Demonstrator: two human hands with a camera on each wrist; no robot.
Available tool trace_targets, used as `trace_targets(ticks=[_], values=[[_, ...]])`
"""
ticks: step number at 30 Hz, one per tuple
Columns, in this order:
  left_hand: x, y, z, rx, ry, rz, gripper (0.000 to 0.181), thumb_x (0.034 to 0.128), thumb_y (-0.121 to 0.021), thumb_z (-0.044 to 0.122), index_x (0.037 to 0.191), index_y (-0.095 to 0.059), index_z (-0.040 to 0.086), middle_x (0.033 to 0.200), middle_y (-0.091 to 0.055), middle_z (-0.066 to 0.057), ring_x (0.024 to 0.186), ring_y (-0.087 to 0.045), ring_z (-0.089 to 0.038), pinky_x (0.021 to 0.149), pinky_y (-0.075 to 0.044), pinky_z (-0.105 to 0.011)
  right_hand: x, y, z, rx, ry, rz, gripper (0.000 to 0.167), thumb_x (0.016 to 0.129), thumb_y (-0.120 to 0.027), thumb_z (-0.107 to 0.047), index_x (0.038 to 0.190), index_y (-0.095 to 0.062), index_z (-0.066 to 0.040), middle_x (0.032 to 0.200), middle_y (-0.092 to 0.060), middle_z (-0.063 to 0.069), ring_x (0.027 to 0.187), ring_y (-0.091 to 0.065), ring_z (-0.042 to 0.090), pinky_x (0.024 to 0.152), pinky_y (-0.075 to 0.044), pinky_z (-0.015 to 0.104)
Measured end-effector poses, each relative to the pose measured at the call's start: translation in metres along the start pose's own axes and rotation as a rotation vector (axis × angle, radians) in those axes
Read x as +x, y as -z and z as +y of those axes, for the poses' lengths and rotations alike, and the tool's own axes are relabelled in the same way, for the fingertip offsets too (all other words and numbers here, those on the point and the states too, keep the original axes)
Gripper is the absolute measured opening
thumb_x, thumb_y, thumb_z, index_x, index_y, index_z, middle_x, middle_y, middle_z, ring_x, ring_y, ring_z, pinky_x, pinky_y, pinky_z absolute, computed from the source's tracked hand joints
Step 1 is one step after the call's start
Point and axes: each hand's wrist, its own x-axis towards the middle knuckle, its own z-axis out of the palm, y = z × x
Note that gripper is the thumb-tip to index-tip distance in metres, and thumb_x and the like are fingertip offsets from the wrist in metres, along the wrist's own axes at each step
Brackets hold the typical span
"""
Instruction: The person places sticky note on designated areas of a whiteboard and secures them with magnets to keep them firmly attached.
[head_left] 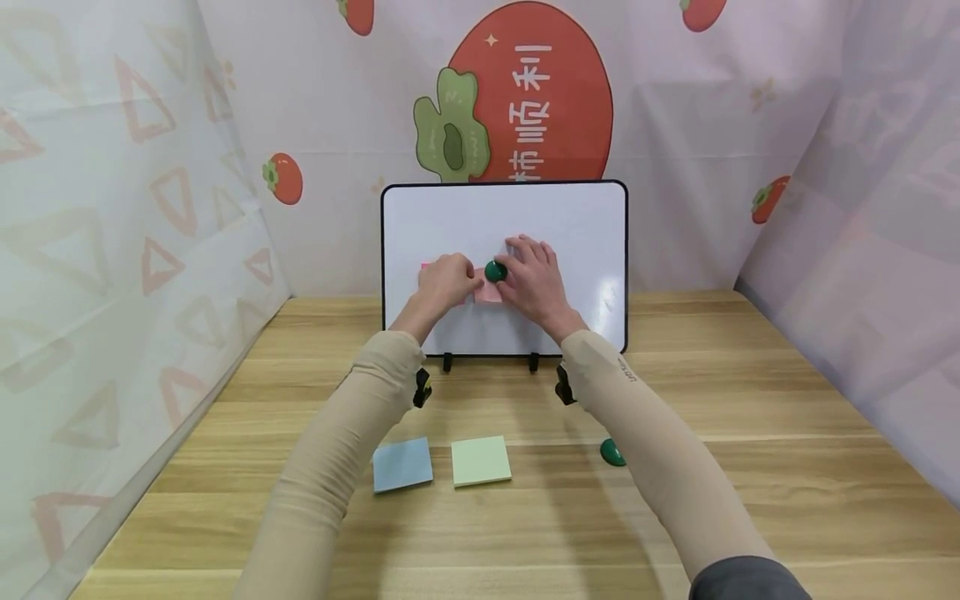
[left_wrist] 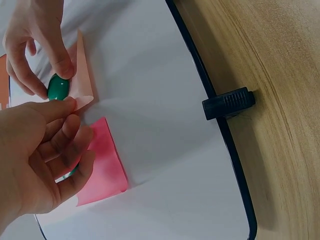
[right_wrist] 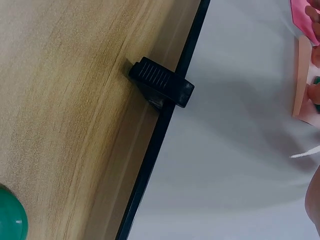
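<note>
- Peach note (left_wrist: 84, 72): on the whiteboard (head_left: 585, 233), just beside the pink note (left_wrist: 109, 167), lower edge standing off the surface.
- With the left hand (head_left: 442, 283), pinching the peach note's edge; best done lightly, to avoid creasing.
- With the right hand (head_left: 536, 285), gripping the magnet (head_left: 495, 271) against the paper; best pressed flat, well inside the edges, before letting go.
- Worth levelling both notes first.

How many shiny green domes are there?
3: one green dome pinched by the right hand at the whiteboard; a second dome on the table, partly behind the right sleeve; a third dome mostly behind the left hand. More may be hidden.
</note>
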Motion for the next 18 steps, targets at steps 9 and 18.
trace_targets(ticks=[9, 18], values=[[-0.004, -0.011, -0.002, -0.087, -0.018, 0.107, 0.026, 0.0963, -0.064, 0.027, 0.114, -0.063, 0.008, 0.093, -0.068, -0.007, 0.074, -0.058, -0.018, 0.061, -0.042, -0.028, -0.005, 0.002, 0.0, 0.008, -0.019, 0.024, 0.037, 0.088, -0.074, -0.025, 0.122, -0.068, -0.01, 0.142, -0.053, 0.014, 0.14, -0.039, 0.033, 0.115, -0.027, 0.055], [-0.009, -0.014, -0.013, -0.124, -0.054, 0.137, 0.039, 0.0973, -0.063, 0.032, 0.129, -0.056, 0.01, 0.081, -0.065, -0.004, 0.066, -0.058, -0.016, 0.054, -0.04, -0.026, -0.011, 0.009, 0.0, 0.093, -0.021, 0.015, 0.037, 0.088, -0.075, -0.024, 0.121, -0.067, -0.008, 0.139, -0.054, 0.016, 0.14, -0.04, 0.035, 0.114, -0.029, 0.054]])
